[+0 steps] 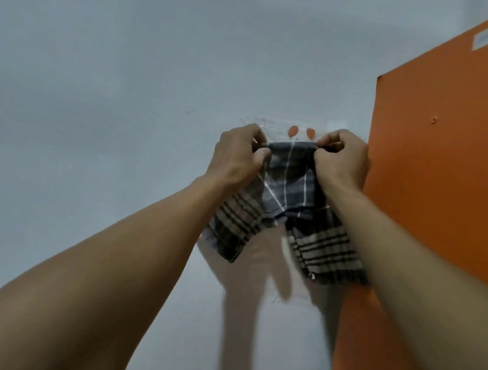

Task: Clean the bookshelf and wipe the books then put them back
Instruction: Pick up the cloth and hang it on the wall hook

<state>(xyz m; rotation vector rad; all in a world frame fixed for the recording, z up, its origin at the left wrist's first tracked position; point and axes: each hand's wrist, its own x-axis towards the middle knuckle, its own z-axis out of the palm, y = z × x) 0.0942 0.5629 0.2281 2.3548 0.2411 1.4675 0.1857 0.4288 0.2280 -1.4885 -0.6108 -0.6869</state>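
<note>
Pinching the top edge of a grey checked cloth with striped ends (289,178) at centre frame, the left hand (237,155) and right hand (344,163) hold it stretched against a pale grey wall (96,70). Forearms cover its lower corners. Two orange hooks (301,131) peek above; an orange panel (450,182) is cut off at right.

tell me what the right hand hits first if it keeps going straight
Most likely the pale wall just behind the right hand and the checked cloth it pinches; the orange hooks lie left of that line, the orange panel right. Depth is unclear.
</note>
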